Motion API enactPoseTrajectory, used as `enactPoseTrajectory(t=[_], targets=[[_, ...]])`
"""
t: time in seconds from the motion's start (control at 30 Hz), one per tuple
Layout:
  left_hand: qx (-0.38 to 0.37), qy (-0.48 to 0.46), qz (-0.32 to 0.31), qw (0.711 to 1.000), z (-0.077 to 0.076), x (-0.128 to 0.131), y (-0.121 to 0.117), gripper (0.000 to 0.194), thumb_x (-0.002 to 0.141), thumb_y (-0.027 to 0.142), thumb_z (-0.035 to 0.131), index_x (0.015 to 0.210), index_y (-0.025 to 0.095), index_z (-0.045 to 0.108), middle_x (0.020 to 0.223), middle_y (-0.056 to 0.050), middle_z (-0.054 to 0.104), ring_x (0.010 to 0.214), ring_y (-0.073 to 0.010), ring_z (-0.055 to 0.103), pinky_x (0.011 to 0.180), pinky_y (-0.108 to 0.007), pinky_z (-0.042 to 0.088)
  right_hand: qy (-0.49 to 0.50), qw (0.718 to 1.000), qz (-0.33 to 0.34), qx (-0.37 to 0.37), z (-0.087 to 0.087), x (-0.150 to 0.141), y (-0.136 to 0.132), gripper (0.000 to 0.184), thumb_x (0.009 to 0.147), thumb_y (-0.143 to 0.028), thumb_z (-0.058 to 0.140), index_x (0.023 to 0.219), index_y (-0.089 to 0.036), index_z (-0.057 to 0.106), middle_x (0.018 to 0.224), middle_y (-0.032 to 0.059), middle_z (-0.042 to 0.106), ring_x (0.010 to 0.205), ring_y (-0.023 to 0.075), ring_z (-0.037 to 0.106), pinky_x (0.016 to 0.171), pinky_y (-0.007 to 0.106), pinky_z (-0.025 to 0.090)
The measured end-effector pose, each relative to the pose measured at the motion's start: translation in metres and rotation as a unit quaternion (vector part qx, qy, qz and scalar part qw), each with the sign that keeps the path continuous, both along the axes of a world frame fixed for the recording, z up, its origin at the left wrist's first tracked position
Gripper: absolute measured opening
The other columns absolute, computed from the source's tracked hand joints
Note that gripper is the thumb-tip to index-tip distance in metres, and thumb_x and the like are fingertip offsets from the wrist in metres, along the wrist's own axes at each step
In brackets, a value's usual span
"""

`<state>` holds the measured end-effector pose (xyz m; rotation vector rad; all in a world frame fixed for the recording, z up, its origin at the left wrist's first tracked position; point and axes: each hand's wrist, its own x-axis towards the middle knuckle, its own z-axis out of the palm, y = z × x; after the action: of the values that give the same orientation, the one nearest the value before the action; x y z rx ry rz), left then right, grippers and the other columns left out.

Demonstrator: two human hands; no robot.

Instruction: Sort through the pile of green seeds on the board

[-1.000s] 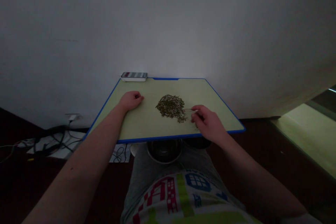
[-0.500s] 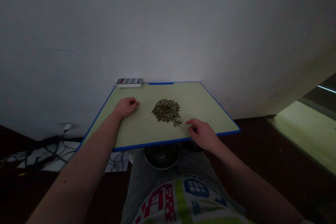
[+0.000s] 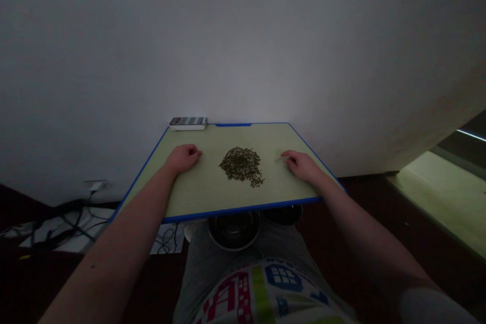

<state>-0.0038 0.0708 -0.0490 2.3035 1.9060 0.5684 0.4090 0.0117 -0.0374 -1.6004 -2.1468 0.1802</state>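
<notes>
A heap of small brown grains (image 3: 240, 163) lies in the middle of a pale board (image 3: 207, 190) with a blue rim, with a few grains straggling toward its near side. To the left of the heap my left hand (image 3: 184, 158) rests on the board, fingers curled into a loose fist; nothing shows in it. My right hand (image 3: 301, 165) is to the right of the heap, apart from it. Its thumb and fingers pinch a small, thin, see-through piece (image 3: 279, 158), whose exact kind is too faint to make out.
A phone (image 3: 189, 121) lies on a white box (image 3: 188, 127) at the board's far left corner, by the wall (image 3: 243, 50). Below the near edge, a metal bowl (image 3: 234, 235) sits at my lap beside a dark bowl (image 3: 283, 214). Cables (image 3: 72, 225) trail on the left.
My right hand has moved away from the near grains, up and to the right, with the see-through piece still in its fingers. My left hand stays in place on the board.
</notes>
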Motion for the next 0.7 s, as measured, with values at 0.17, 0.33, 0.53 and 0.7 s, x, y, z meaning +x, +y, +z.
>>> enactPoseTrajectory(t=[0.17, 0.33, 0.53, 0.7], targets=[[-0.004, -0.01, 0.002, 1.0, 0.0, 0.0, 0.0, 0.036, 0.076, 0.049, 0.041, 0.07, 0.019, 0.06, 0.066, -0.005, 0.062, 0.061, -0.0175, 0.052, 0.057, -0.028, 0.036, 0.049, 0.999, 0.004, 0.002, 0.003, -0.004, -0.002, 0.031, 0.083, -0.022, 0.047, 0.11, -0.015, 0.06, 0.068, 0.0024, 0.062, 0.057, 0.013, 0.049, 0.06, 0.026, 0.037], [-0.002, 0.001, 0.005, 1.0, -0.002, -0.001, 0.003, 0.036, 0.076, 0.048, 0.041, 0.07, 0.019, 0.061, 0.067, -0.005, 0.062, 0.062, -0.0174, 0.053, 0.057, -0.028, 0.036, 0.1, 0.99, 0.08, -0.059, -0.001, -0.02, -0.028, 0.036, 0.085, -0.027, 0.044, 0.118, -0.014, 0.055, 0.069, 0.0017, 0.062, 0.058, 0.0127, 0.05, 0.058, 0.025, 0.038], [-0.001, -0.004, 0.0, 1.0, -0.002, -0.001, 0.003, 0.035, 0.075, 0.048, 0.041, 0.07, 0.019, 0.061, 0.067, -0.005, 0.061, 0.062, -0.0174, 0.052, 0.058, -0.029, 0.036, 0.061, 0.991, 0.083, -0.086, -0.003, -0.031, -0.036, 0.033, 0.083, -0.023, 0.046, 0.11, -0.014, 0.062, 0.067, 0.0013, 0.061, 0.061, 0.0132, 0.052, 0.061, 0.026, 0.038], [0.0, -0.004, 0.006, 1.0, -0.003, -0.001, 0.003, 0.035, 0.075, 0.048, 0.042, 0.069, 0.019, 0.061, 0.067, -0.005, 0.062, 0.062, -0.0171, 0.052, 0.057, -0.029, 0.036, 0.061, 0.986, 0.112, -0.107, -0.001, -0.03, -0.035, 0.032, 0.083, -0.021, 0.047, 0.109, -0.015, 0.063, 0.069, 0.0015, 0.062, 0.064, 0.0135, 0.054, 0.064, 0.026, 0.04]])
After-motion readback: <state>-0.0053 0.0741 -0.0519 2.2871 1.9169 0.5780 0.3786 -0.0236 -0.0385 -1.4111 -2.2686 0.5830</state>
